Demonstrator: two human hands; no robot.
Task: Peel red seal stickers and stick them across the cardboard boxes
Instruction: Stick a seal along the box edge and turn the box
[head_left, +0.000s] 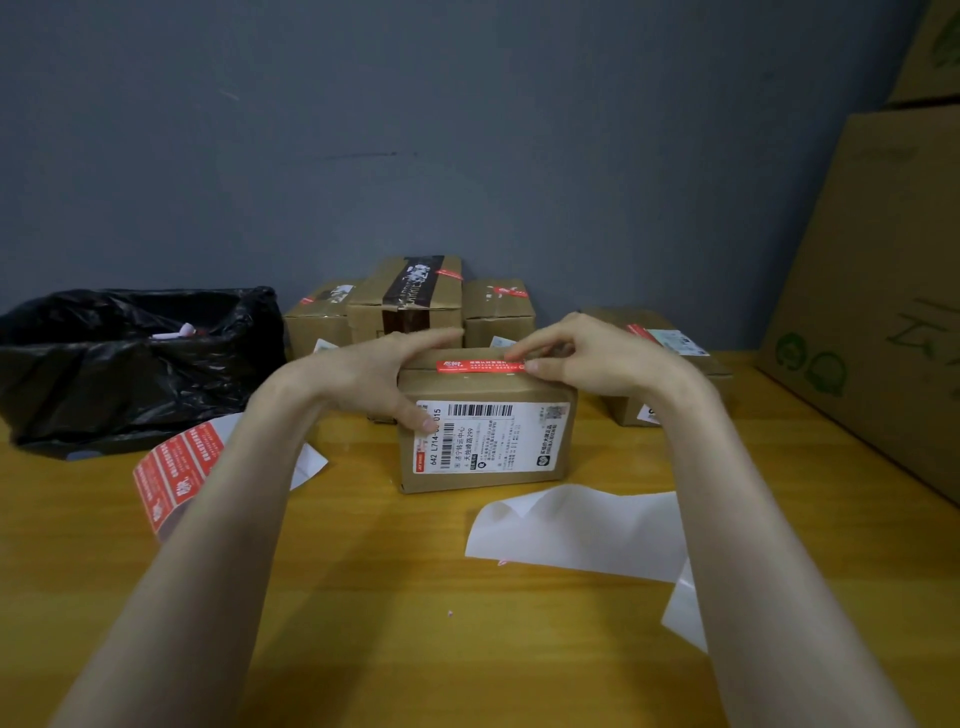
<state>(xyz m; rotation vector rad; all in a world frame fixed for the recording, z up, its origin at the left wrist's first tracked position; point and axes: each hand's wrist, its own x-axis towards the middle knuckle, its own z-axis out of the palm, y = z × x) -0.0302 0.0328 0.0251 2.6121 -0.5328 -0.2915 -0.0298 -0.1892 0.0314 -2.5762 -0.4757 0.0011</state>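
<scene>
A small cardboard box (519, 384) with a white shipping label on its front stands in the middle of the wooden table. A red seal sticker (478, 366) lies along its top front edge. My left hand (384, 374) grips the box's left end, fingers over the top and thumb down on the front. My right hand (587, 358) pinches the sticker's right end at the box top. A sheet of red seal stickers (176, 473) lies to the left, partly under my left forearm.
A black rubbish bag (124, 364) sits at the left. Three sealed boxes (410, 296) stand behind, another box (670, 358) at the right. White backing paper (576, 530) lies in front. Large cartons (883, 291) stand along the right edge.
</scene>
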